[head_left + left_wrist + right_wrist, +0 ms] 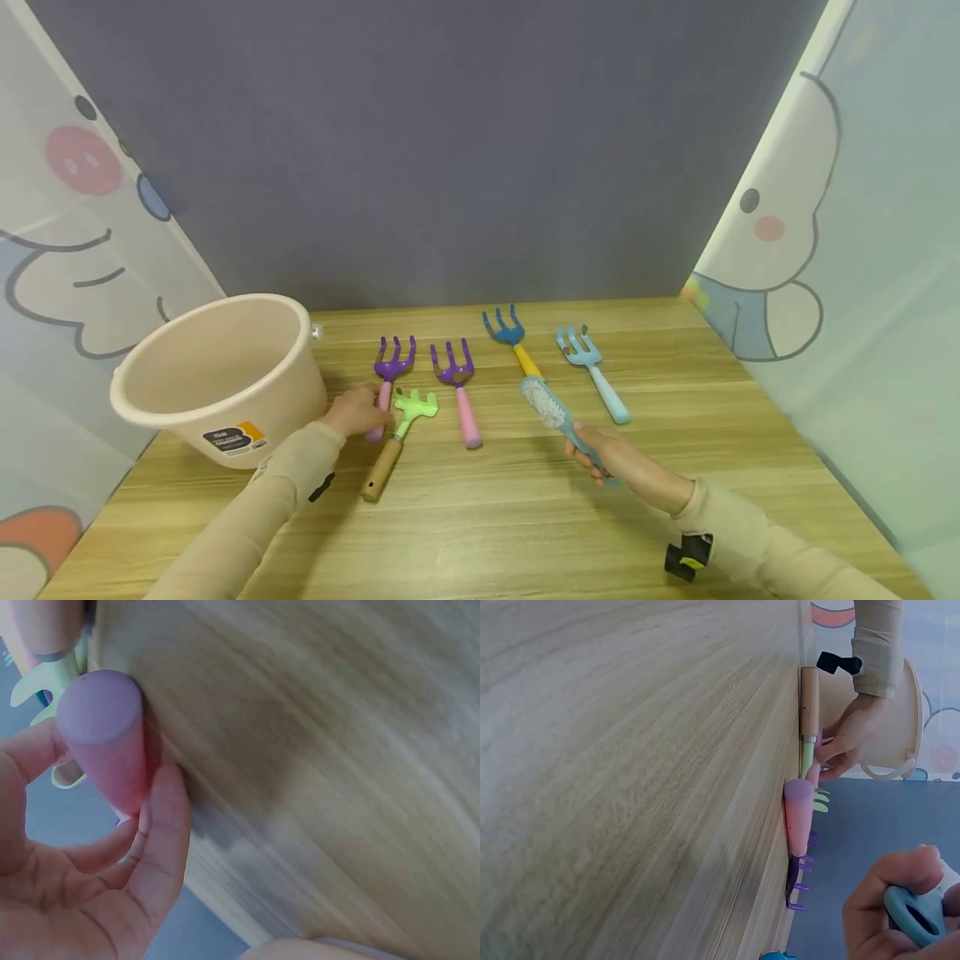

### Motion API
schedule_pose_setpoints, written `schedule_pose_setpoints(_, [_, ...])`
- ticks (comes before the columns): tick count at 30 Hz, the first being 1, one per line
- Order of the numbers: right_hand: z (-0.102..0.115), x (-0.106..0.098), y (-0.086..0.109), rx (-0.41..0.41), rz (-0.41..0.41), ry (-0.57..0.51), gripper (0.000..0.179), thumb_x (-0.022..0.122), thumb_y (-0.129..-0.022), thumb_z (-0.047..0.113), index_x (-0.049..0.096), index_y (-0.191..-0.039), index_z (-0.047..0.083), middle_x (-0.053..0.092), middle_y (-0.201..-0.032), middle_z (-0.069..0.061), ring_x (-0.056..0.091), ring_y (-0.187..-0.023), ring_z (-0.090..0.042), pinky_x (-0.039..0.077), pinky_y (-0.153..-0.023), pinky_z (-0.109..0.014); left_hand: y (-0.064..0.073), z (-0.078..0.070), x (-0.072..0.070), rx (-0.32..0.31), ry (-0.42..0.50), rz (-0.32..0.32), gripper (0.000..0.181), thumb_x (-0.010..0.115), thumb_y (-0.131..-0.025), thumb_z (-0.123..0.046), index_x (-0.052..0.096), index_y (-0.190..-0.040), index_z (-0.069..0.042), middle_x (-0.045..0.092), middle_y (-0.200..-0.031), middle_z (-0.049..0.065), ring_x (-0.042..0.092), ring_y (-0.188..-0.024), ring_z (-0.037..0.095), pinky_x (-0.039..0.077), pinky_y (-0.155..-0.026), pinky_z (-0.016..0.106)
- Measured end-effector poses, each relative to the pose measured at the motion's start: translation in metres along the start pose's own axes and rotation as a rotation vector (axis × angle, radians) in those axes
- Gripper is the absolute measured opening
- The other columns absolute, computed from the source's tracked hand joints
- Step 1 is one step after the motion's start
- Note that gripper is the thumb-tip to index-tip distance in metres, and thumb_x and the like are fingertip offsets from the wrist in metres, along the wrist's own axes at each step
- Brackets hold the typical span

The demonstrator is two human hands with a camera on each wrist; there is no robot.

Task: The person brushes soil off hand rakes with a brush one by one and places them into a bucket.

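Observation:
My left hand (357, 411) has its thumb and fingers around the pink handle (112, 754) of a purple-headed hand rake (393, 367), the leftmost tool on the table. In my right hand (618, 457) is a light blue brush (546, 402), gripped by its handle, with white bristles turned up; the handle's looped end (917, 911) shows in the right wrist view. Right beside the left hand lies a green hand rake (415, 406) with a wooden handle. A second purple rake (467, 417) with a pink handle lies between the hands. Brown marks show on several rake heads.
A cream bucket (225, 396) stands at the left, close to my left forearm. Beyond the brush lie a blue rake (508, 332) with a yellow handle and a light blue rake (609, 396). A dark panel (450, 167) closes off the back of the wooden table (480, 533); cartoon-printed walls flank it.

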State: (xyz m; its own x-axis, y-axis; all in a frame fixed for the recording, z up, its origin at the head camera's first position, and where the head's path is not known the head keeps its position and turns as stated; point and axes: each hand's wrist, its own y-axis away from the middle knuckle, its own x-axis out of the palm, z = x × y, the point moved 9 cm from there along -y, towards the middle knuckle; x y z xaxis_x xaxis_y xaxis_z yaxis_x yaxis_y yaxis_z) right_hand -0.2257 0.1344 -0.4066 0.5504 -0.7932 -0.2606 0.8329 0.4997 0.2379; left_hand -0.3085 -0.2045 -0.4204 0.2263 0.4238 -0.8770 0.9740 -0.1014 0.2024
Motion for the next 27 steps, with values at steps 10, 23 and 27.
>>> schedule_pose_setpoints(10, [0.002,0.005,0.0,-0.023,0.031,-0.051,0.045,0.024,-0.1,0.04,0.049,-0.087,0.005,0.039,-0.064,0.004,0.037,-0.051,-0.007,0.036,-0.05,-0.021,-0.02,0.013,0.005,-0.027,-0.069,-0.053,0.042,0.067,-0.071,-0.027,0.058,-0.104,-0.002,0.061,-0.086,0.012,0.056,-0.084,0.032,0.046,-0.076,0.049])
schedule_pose_setpoints(23, [0.002,0.005,0.001,-0.008,0.02,-0.09,0.045,0.02,-0.101,0.039,0.046,-0.089,0.005,0.039,-0.066,0.003,0.037,-0.054,-0.009,0.037,-0.051,-0.021,-0.021,0.024,0.004,-0.047,0.015,-0.044,0.025,0.058,-0.081,-0.028,0.055,-0.08,-0.004,0.059,-0.072,0.01,0.055,-0.067,0.023,0.045,-0.061,0.035])
schedule_pose_setpoints(27, [0.0,0.003,0.001,0.005,0.007,-0.092,0.046,0.019,-0.101,0.039,0.046,-0.09,0.004,0.04,-0.067,0.004,0.037,-0.055,-0.008,0.036,-0.052,-0.021,-0.023,0.035,0.013,-0.088,0.29,0.0,0.027,0.05,-0.086,-0.019,0.052,-0.097,0.005,0.057,-0.064,0.008,0.054,-0.055,0.016,0.047,-0.053,0.028])
